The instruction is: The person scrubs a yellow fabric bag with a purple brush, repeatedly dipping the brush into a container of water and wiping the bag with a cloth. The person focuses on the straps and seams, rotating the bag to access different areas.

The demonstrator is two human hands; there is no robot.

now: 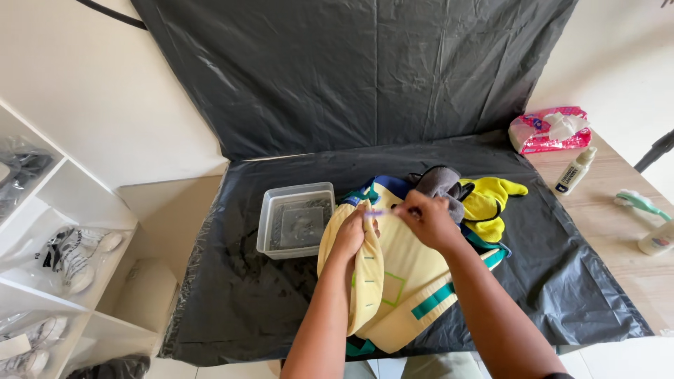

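Note:
A pale yellow bag (401, 281) with teal straps and a blue edge lies on black plastic sheeting (239, 302) in front of me. My left hand (351, 228) grips a folded flap of the bag near its top. Closed fingers of my right hand (427, 217) pinch something small at the bag's top edge, beside the left hand; I cannot make out what it is. A grey cloth (441, 182) and a yellow glove (491, 200) lie just behind my right hand.
A clear plastic tub (265, 224) holding water sits left of the bag. On the wooden table at right are a pink wipes pack (550, 130), a small white bottle (576, 170) and a green brush (640, 203). White shelves with shoes (74, 256) stand at left.

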